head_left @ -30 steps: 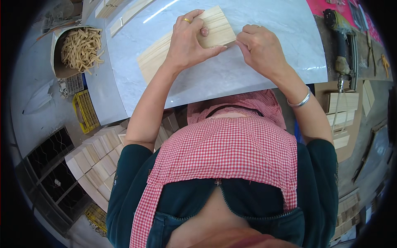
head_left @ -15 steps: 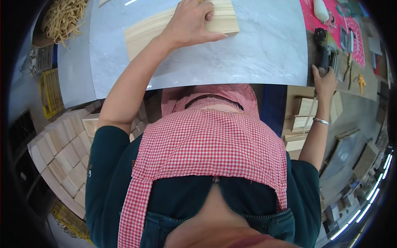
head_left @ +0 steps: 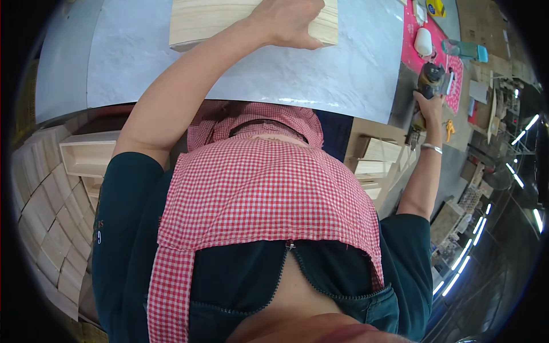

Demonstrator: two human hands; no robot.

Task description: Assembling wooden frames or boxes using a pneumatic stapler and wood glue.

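Observation:
A pale wooden box (head_left: pixel 211 23) with visible grain lies on the marbled tabletop at the top of the view, partly cut off by the edge. My left hand (head_left: pixel 289 22) grips its right end, thumb at the near side; the farther fingertips are hard to see. At the right end of the table, my right hand (head_left: pixel 429 106) is closed around a dark cylindrical hand tool (head_left: pixel 430 83) with a rounded black top. Its exact kind I cannot make out.
Stacked pale wooden boxes (head_left: pixel 48 211) stand lower left, an open one (head_left: pixel 88 154) on top. More wooden pieces (head_left: pixel 380 150) sit below the table at right. Beyond the tool are a pink mat (head_left: pixel 410 37), a white bottle (head_left: pixel 423 42), a teal object (head_left: pixel 466 50) and orange-handled pliers (head_left: pixel 449 130).
My view has turned, and the box now lies squarer to the near table edge. My left hand stays at its right end. My right hand and the tool have moved farther up beside the pink mat.

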